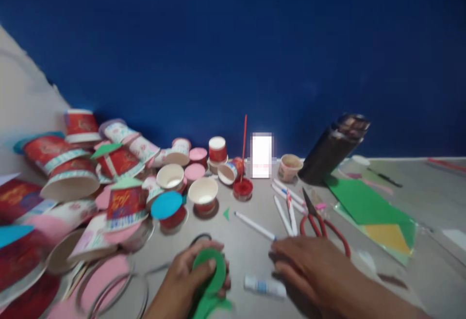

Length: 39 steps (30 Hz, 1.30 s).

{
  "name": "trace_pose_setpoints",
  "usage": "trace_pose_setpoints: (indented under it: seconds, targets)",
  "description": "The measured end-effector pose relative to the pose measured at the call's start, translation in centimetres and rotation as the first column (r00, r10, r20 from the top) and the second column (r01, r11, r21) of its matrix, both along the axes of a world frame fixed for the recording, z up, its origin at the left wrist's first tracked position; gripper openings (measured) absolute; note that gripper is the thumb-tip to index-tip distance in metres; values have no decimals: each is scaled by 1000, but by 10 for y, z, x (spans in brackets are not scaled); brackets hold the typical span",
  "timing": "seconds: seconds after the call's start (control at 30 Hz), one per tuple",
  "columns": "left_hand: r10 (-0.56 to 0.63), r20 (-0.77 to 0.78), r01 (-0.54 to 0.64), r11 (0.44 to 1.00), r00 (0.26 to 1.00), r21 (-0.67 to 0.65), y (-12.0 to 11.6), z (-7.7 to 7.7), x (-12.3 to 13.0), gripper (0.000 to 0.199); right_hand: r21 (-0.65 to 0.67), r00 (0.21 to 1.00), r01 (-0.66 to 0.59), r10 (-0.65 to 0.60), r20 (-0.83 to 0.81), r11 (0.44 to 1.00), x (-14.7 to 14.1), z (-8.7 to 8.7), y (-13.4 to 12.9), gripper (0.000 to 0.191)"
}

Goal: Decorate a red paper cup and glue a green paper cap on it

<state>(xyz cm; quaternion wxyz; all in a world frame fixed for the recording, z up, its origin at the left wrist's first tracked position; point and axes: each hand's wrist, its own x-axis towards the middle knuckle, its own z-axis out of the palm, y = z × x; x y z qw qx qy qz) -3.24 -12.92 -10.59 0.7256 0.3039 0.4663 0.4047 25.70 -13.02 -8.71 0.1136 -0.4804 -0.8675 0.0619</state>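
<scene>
My left hand (198, 275) is closed round a green paper disc (217, 269), its thumb lying on top. More green paper (209, 305) shows just below that hand. My right hand (304, 263) rests palm down on the grey table, beside the red-handled scissors (316, 224); its fingers point left and lie close together, and whatever is beneath them is hidden. Its fingertips are near the blue-tipped end of a white pen (255, 225). Between the hands lies a small white tube (265, 287) with a blue label.
Many decorated paper cups (127, 205) crowd the left side. A red pot (242, 189) with a thin stick stands at centre back. Several pens (283, 214) lie near a dark cylindrical holder (331, 151). Green sheets (364, 200) are at right, before a blue wall (233, 57).
</scene>
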Motion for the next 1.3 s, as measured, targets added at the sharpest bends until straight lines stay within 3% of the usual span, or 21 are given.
trace_pose_setpoints:
  seconds: [0.17, 0.33, 0.4, 0.47, 0.57, 0.67, 0.77, 0.97, 1.1, 1.3]
  targets:
    - [46, 53, -48, 998, 998, 45, -2, 16, 5, 35, 15, 992, 20, -22, 125, 1000, -2, 12, -7, 15]
    - [78, 136, -84, 996, 988, 39, -3, 20, 6, 28, 53, 987, -37, 28, 158, 998, -17, -3, -31, 30]
    - [87, 207, -91, 996, 974, 9, -2, 20, 7, 28, 90, 985, -70, 54, 165, 993, -22, -10, -35, 24]
    - [102, 288, -91, 995, 952, -50, -1, 20, 7, 34, 119, 986, -105, 88, 139, 987, -26, -11, -34, 14]
    - [107, 388, -77, 993, 916, -93, 1, 19, 6, 44, 186, 996, -92, 93, 3, 978, -33, 2, -26, 5]
    - [69, 454, -53, 997, 888, -48, 1, 16, 5, 44, 285, 990, -37, 74, -121, 958, -46, 19, -19, 17]
    - [9, 479, -27, 999, 878, 31, -2, 11, 6, 44, 394, 987, -17, 79, -141, 919, -65, 22, -14, 23]
    - [-151, 457, 74, 980, 877, 183, -10, 4, 13, 50, 494, 990, -38, 102, -102, 869, -86, 4, -7, 23]
    - [-138, 372, 41, 966, 918, 256, -15, 0, 14, 56, 509, 985, -37, 117, -126, 860, -85, 5, -6, 22]
    - [-120, 99, 79, 936, 988, 343, -21, 0, 8, 71, 552, 989, -5, 87, -122, 834, -87, 11, -7, 22]
